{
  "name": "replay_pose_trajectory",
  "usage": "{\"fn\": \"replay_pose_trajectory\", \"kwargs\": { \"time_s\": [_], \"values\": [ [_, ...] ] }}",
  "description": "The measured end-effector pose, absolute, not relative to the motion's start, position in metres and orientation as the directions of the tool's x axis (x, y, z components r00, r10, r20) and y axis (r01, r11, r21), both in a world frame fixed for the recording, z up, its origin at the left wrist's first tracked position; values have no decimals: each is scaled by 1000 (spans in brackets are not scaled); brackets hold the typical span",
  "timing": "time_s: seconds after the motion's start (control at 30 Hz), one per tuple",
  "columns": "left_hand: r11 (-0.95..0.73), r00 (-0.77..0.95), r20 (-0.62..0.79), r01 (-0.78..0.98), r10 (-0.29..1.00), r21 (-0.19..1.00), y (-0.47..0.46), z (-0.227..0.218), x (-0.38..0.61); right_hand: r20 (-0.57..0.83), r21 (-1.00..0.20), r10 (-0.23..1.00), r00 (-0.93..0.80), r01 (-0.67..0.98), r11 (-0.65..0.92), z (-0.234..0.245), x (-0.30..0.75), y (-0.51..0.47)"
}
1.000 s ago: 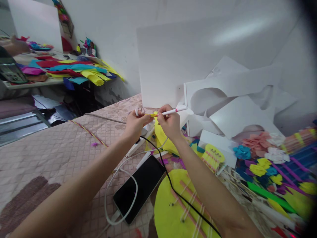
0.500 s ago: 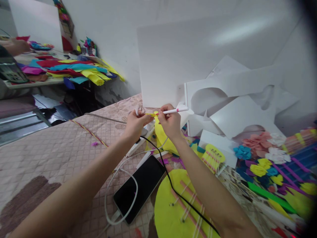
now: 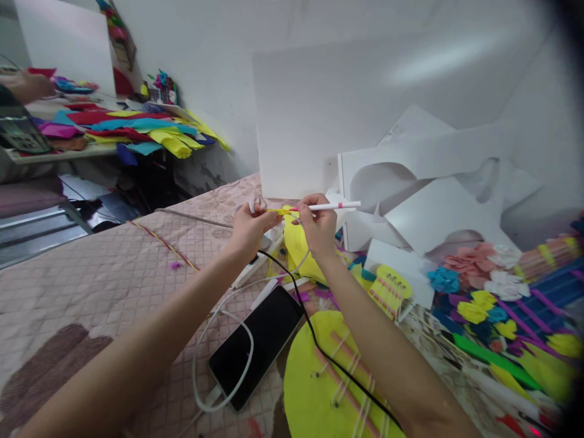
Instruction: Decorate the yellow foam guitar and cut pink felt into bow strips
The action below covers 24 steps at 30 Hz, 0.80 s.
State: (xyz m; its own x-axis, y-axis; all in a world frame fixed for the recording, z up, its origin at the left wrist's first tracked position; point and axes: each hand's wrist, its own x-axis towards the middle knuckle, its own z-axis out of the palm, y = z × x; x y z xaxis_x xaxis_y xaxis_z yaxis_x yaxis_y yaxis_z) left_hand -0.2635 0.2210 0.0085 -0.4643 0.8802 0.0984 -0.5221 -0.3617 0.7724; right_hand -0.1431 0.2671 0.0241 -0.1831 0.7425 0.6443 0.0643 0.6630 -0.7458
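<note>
Both my hands are raised over the quilted pink bedspread (image 3: 91, 274). My left hand (image 3: 249, 228) pinches one end of a thin yellow paper strip (image 3: 279, 211). My right hand (image 3: 317, 228) is closed on a white stick (image 3: 331, 207) with a pink band, and the strip meets the stick's left end between my fingertips. A larger piece of yellow paper (image 3: 296, 246) hangs just below my hands.
A black phone (image 3: 258, 344) lies on the bed with a white cable (image 3: 219, 316) and a black cable (image 3: 319, 347) across it. A yellow disc with sticks (image 3: 319, 383) is near me. White foam boards (image 3: 410, 176) and paper flowers (image 3: 479, 286) are at right. Coloured paper (image 3: 137, 131) is piled at far left.
The white stick has slid out to the right in my right hand and now lies level. My left hand holds still.
</note>
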Motion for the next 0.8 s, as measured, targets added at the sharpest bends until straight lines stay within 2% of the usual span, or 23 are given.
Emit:
{"fn": "replay_pose_trajectory", "kwargs": {
  "time_s": [0.17,0.3,0.5,0.67,0.8],
  "values": [
    [-342,-450,74,-550,890,762,222,10,-264,648,-750,754,-107,82,657,23,-140,271],
    [-324,-465,28,-573,885,753,225,10,-267,625,-780,779,-54,10,626,27,-132,267],
    [-315,-454,29,-570,891,759,223,11,-268,596,-799,798,-88,33,601,37,-108,243],
    [-309,-439,43,-557,897,771,221,11,-269,513,-851,851,-108,65,521,44,-86,219],
    [-287,-536,-17,-479,844,829,225,12,-276,431,-892,893,-131,85,444,44,-62,199]
  ]
}}
